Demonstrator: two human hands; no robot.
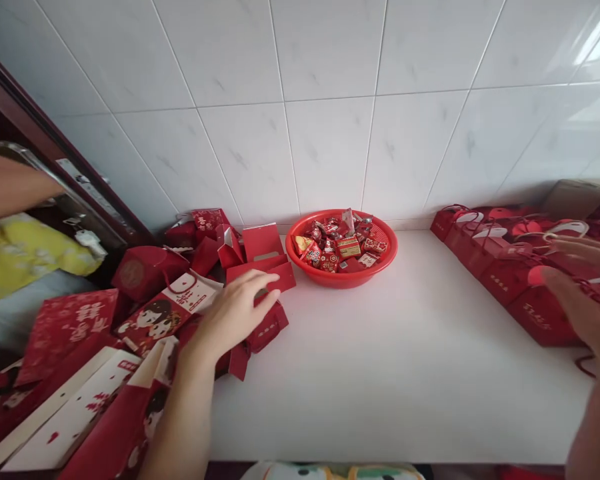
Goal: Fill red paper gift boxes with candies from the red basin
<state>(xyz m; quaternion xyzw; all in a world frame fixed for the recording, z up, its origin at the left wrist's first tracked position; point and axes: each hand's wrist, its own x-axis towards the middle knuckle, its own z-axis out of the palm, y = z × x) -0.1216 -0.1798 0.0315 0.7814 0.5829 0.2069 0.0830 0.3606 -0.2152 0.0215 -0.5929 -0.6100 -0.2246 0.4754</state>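
Note:
My left hand (240,303) is over the heap of red gift boxes on the left, with the thumb apart from the fingers and nothing visibly held. Beneath and beside it lie a small red box (270,328) and an opened red box (263,243); whether the fingertips touch them I cannot tell. At the right edge, my right hand (587,307) is open, fingers apart, in front of the rows of standing red gift boxes (517,303) with cord handles. Between the hands, near the wall, sits a red plastic basket (340,279) of wrapped sweets (349,247).
A white tabletop (380,373) runs along a tiled wall (330,147). Flattened and part-folded boxes (75,413) cover its left end. Another person's arm (15,187) and yellow clothing (35,250) are at the far left, by a door with hanging keys (87,240).

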